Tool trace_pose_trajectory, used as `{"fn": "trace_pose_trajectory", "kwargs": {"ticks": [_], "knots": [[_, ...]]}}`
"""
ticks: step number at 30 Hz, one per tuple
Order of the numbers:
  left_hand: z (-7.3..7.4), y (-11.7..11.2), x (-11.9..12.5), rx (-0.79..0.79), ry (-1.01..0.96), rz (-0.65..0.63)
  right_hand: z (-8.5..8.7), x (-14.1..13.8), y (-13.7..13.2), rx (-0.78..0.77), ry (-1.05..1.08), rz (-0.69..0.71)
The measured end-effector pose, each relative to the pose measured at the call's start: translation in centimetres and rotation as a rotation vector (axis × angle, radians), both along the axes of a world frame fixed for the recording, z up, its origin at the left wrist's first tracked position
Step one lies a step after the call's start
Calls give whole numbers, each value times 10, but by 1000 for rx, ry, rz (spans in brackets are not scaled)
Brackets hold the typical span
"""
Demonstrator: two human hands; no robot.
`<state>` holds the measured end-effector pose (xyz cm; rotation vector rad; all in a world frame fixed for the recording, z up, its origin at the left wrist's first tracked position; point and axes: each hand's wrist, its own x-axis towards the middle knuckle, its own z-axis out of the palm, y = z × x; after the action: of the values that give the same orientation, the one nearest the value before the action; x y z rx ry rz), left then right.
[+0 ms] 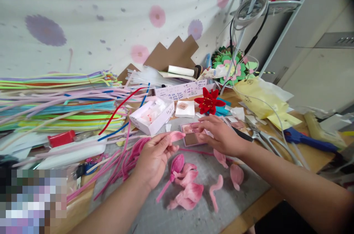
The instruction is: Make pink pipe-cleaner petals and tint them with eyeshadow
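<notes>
My left hand [156, 158] pinches a pink fuzzy petal [177, 137] between thumb and fingers, its tip pointing right. My right hand [221, 134] reaches over a small powder palette [190, 139] with pink and brown pans. Its fingers are apart, with nothing visible in them; I cannot tell whether the fingertips touch the pans. Below the hands lie a pink bud on a stem [177, 164], several curled pink petals [189, 196], a wavy pink strip [215, 193] and a rounded petal [236, 176].
A grey cutting mat [155, 215] covers the work area. Bundles of coloured pipe cleaners [61, 108] lie at left. Behind are a white box [152, 116] and a red flower [208, 101]. Scissors [265, 140] and a blue-handled tool [309, 140] lie at right, near a loose cable.
</notes>
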<state>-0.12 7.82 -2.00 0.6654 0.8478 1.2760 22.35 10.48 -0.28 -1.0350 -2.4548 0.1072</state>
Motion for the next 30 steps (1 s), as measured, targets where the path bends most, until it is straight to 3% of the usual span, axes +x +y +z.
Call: {"fn": "trace_pose_trajectory", "kwargs": {"ticks": [2,5,11,17,24,30], "knots": [[1,0,1,33,16,18,10,-3,-12,7,161,84],[1,-1,2,85,58,42,19,-9,-30,61,230,152],[0,-4,2,154,111,54,19,-15,-43,217,153,144],[3,-5,4,166,103,86,17,-23,-48,216,31,127],[7,-4,4,111,9,127,7,-30,-49,395,-30,171],[7,-5,4,19,-60,43,2,-30,-45,437,-117,139]]}}
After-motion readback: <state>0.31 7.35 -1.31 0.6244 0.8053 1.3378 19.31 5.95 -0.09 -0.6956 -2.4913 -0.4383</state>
